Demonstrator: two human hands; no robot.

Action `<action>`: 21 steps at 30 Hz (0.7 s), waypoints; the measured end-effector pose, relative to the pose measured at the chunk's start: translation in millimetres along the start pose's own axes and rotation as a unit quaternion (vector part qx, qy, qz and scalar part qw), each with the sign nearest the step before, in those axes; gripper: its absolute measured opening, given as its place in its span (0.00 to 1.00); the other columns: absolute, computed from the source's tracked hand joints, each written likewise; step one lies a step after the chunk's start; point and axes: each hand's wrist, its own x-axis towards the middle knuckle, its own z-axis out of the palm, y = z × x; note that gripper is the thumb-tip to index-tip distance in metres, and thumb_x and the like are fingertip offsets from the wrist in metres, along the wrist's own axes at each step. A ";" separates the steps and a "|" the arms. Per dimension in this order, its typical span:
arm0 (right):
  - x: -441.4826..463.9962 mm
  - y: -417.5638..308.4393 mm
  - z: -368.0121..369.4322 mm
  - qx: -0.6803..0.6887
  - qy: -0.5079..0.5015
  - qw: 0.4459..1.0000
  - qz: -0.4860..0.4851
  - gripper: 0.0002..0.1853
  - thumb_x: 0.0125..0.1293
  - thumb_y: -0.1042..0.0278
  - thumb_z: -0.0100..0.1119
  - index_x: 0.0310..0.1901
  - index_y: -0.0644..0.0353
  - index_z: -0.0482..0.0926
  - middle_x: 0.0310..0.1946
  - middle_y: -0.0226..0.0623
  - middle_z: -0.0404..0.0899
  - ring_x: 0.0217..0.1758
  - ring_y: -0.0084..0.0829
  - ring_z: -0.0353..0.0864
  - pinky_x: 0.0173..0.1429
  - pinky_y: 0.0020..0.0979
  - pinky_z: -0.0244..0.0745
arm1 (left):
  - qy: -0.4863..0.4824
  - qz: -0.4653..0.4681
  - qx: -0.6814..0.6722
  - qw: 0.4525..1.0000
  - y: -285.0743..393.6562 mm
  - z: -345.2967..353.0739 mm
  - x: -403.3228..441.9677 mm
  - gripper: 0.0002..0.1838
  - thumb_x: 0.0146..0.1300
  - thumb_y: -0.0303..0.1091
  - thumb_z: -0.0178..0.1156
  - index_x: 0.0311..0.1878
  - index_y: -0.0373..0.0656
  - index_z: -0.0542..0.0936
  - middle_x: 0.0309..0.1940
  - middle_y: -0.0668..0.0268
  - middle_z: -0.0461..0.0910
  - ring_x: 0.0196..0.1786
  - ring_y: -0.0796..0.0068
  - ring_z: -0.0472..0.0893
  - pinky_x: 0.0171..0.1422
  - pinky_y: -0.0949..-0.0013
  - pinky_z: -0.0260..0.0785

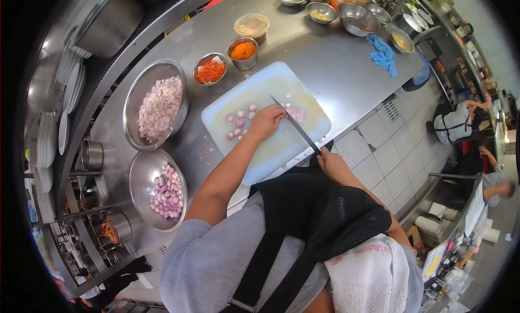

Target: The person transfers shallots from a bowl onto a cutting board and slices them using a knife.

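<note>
My right hand [335, 166] is wrapped around the handle of a knife [301, 130], at the near edge of a white cutting board [244, 167]. The long dark blade lies slantwise over the board. Left of the blade, my left hand [266, 122] has its fingers bunched against it, pinching what looks like a shallot, mostly hidden by the fingertips. Several peeled whole shallots [237, 125] lie left of that hand. On the blade's other side is a small heap of cut shallots [296, 114].
To the left stand a steel bowl of chopped shallots [161, 108] and a bowl of whole shallots [168, 193]. Containers of shredded carrot [210, 71] and orange food [242, 51] sit beyond the board. A blue cloth [383, 55] lies at the right edge. Another person [454, 122] is across the aisle.
</note>
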 end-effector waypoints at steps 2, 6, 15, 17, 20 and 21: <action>-0.4 -6.1 -9.1 -0.006 -0.006 1.000 0.000 0.12 0.80 0.61 0.55 0.50 0.63 0.72 0.34 0.65 0.85 0.42 0.68 0.85 0.47 0.64 0.79 | -0.007 -0.007 0.003 1.000 1.3 -1.9 -0.3 0.05 0.66 0.22 0.67 0.44 0.38 0.87 0.46 0.58 0.87 0.47 0.54 0.87 0.53 0.59 0.81; -20.1 -16.9 -33.2 0.003 -0.011 1.000 0.007 0.13 0.80 0.60 0.55 0.49 0.62 0.71 0.33 0.64 0.84 0.41 0.68 0.85 0.46 0.64 0.78 | 0.008 0.001 0.008 1.000 -1.8 1.0 -1.8 0.05 0.66 0.22 0.66 0.44 0.38 0.87 0.46 0.58 0.87 0.47 0.54 0.87 0.54 0.59 0.81; -20.2 -2.1 -12.3 0.012 -0.010 1.000 0.008 0.12 0.80 0.60 0.55 0.49 0.61 0.71 0.32 0.64 0.84 0.40 0.70 0.84 0.45 0.64 0.78 | 0.008 -0.006 0.006 1.000 -1.7 -0.3 -2.1 0.05 0.66 0.23 0.66 0.43 0.38 0.86 0.46 0.58 0.87 0.47 0.54 0.87 0.53 0.59 0.81; -11.0 4.1 1.4 0.022 0.001 1.000 0.000 0.11 0.80 0.61 0.55 0.49 0.61 0.72 0.32 0.64 0.84 0.40 0.69 0.84 0.46 0.65 0.78 | 0.000 -0.010 0.002 1.000 -2.4 0.7 -2.8 0.05 0.66 0.23 0.67 0.44 0.38 0.86 0.46 0.58 0.87 0.47 0.54 0.87 0.53 0.59 0.81; 1.3 6.3 -0.2 0.034 0.001 0.999 -0.023 0.11 0.80 0.61 0.55 0.50 0.62 0.72 0.32 0.64 0.84 0.40 0.69 0.84 0.46 0.64 0.77 | 0.000 -0.005 0.005 1.000 -2.4 0.7 -2.6 0.05 0.66 0.23 0.67 0.44 0.37 0.86 0.46 0.58 0.88 0.47 0.54 0.88 0.53 0.59 0.82; -1.2 0.2 -9.3 0.037 -0.003 0.999 -0.015 0.12 0.80 0.61 0.55 0.50 0.62 0.73 0.32 0.65 0.84 0.40 0.69 0.84 0.46 0.64 0.77 | -0.001 -0.005 0.006 1.000 -2.1 0.1 -3.0 0.05 0.66 0.23 0.67 0.44 0.37 0.86 0.46 0.58 0.88 0.47 0.54 0.88 0.53 0.59 0.82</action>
